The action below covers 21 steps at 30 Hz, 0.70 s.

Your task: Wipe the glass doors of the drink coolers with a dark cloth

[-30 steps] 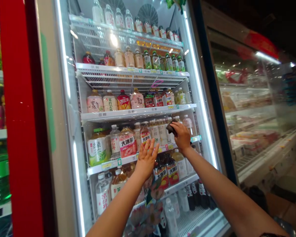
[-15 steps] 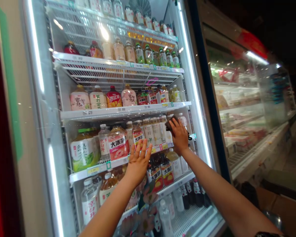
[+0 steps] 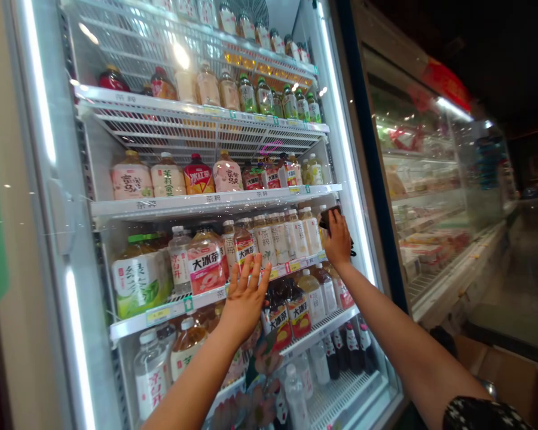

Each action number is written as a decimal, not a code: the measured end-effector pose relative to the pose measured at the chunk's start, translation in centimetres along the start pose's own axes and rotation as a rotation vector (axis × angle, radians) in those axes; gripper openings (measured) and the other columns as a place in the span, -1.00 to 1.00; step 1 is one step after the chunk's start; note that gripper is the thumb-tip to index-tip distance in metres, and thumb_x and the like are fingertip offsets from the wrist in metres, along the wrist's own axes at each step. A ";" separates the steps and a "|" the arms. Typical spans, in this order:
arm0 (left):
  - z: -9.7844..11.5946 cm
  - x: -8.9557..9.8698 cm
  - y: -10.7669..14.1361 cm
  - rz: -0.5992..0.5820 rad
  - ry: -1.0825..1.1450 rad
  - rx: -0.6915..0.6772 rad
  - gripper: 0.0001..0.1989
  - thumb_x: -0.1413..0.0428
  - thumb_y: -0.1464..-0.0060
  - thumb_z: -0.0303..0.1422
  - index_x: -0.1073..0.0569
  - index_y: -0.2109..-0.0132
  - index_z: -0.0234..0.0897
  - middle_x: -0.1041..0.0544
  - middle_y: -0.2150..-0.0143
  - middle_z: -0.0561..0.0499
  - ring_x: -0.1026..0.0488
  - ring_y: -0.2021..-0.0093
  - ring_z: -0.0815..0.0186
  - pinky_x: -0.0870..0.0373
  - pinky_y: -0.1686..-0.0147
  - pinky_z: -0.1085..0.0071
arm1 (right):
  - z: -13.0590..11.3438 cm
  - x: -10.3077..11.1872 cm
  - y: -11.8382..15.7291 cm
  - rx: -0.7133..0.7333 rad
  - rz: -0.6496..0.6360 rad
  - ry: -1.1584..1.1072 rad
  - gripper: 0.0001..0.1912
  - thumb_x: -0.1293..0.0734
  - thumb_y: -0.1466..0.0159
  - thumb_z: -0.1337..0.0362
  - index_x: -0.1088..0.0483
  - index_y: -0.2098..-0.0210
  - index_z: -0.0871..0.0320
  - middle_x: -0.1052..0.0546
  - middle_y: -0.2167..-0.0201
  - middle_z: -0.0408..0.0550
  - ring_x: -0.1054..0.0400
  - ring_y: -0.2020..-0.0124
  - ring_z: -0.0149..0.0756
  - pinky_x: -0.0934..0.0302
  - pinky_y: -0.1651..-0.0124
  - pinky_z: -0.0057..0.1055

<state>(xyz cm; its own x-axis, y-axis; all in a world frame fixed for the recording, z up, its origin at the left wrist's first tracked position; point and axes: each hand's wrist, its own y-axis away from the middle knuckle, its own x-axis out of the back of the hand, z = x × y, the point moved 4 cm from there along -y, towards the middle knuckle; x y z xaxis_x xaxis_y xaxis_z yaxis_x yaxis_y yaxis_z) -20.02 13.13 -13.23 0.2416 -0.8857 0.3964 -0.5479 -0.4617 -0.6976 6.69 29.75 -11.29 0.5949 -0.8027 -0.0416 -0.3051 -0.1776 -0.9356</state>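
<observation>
A glass door [image 3: 170,212] covers a lit drinks cooler with several shelves of bottles. My left hand [image 3: 244,298] lies against the glass with its fingers spread, in front of the shelf edge below a pink-labelled bottle [image 3: 206,263]. Farther right and higher, my right hand [image 3: 338,239] presses a small dark block [image 3: 326,217] to the glass, beside the white-labelled bottles [image 3: 311,231]. A dark loop hangs by the right wrist. What the block is made of cannot be made out.
An upright light strip [image 3: 347,143] runs along the cooler's right side. Beyond it stands an open refrigerated display case [image 3: 434,203] with packed goods. Cardboard boxes [image 3: 497,370] are on the floor at the lower right.
My right hand has moved right with the dark block, toward the door's right side. My left hand remains spread near the same shelf edge. The view has shifted slightly.
</observation>
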 end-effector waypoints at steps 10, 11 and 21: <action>0.0 0.0 0.0 0.080 0.005 -0.002 -0.19 -0.18 -0.16 -0.20 -0.10 -0.47 -0.29 0.05 -0.53 -0.26 0.34 -0.54 -0.04 0.28 -0.47 -0.11 | 4.4 0.9 -0.2 0.051 -0.107 -0.145 -0.39 -0.13 -0.31 0.44 -0.34 -0.30 -0.01 -0.36 -0.33 -0.08 -0.15 -0.39 -0.17 -0.11 -0.40 -0.07; 0.0 0.0 0.0 0.091 -0.001 -0.003 -0.21 -0.18 -0.17 -0.20 -0.12 -0.46 -0.30 0.04 -0.53 -0.26 0.34 -0.54 -0.04 0.28 -0.47 -0.10 | 5.5 0.9 -1.2 -0.019 -0.116 -0.121 -0.39 -0.12 -0.32 0.42 -0.32 -0.32 -0.01 -0.34 -0.36 -0.09 -0.11 -0.41 -0.15 -0.08 -0.42 -0.03; 0.0 0.7 -0.4 0.057 -0.028 0.000 -0.27 -0.20 -0.15 -0.22 -0.25 -0.41 -0.28 -0.03 -0.51 -0.27 0.34 -0.54 -0.03 0.34 -0.47 -0.06 | 10.6 -0.8 1.2 -0.093 -0.154 -0.056 -0.33 -0.10 -0.41 0.19 0.04 -0.49 0.02 0.01 -0.52 -0.04 0.25 -0.53 0.01 0.06 -0.46 0.14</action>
<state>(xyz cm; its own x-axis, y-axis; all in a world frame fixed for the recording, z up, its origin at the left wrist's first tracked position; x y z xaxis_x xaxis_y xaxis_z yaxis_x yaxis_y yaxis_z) -19.67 12.71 -12.66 0.2321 -0.9115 0.3395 -0.5615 -0.4106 -0.7185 13.70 36.24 -16.04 0.6795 -0.7295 0.0781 -0.2728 -0.3501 -0.8961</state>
